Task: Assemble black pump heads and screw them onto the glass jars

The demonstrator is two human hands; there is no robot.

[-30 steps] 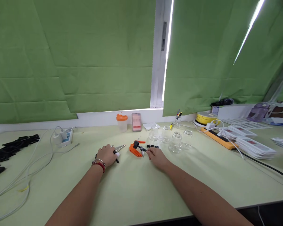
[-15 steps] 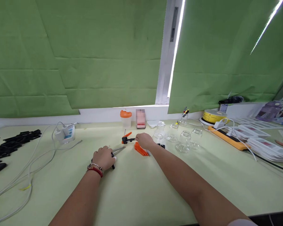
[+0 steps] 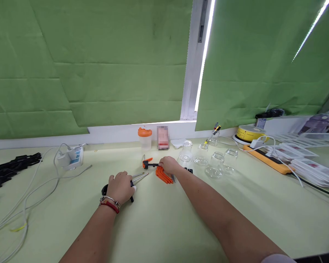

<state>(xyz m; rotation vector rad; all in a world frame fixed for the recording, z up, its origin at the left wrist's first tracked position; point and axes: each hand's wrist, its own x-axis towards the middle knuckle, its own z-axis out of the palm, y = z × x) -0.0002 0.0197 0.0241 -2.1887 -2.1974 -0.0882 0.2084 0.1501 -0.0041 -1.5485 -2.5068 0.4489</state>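
Note:
My left hand (image 3: 120, 187) is closed over black-handled tools, whose thin metal shafts (image 3: 140, 177) point right and away from me. My right hand (image 3: 168, 165) is closed on the dark bar of an orange and black clamp (image 3: 147, 164), which lies to its left. Just below the right hand, several orange pieces (image 3: 163, 175) lie side by side, with small metal rods (image 3: 173, 178) at their right. A small black object (image 3: 190, 170) is partly hidden behind my right forearm.
Upturned glasses (image 3: 214, 166) stand to the right. Behind are an orange-lidded cup (image 3: 145, 138) and a pink-screened phone (image 3: 163, 138). White cables (image 3: 30, 190), a power strip (image 3: 76, 157) and black items (image 3: 13, 168) lie left; an orange power strip (image 3: 267, 159) and cards (image 3: 315, 171) lie right.
The view has shifted slightly. Both hands keep nearly the same places and holds. The other person's hand at the far right edge has gone out of view.

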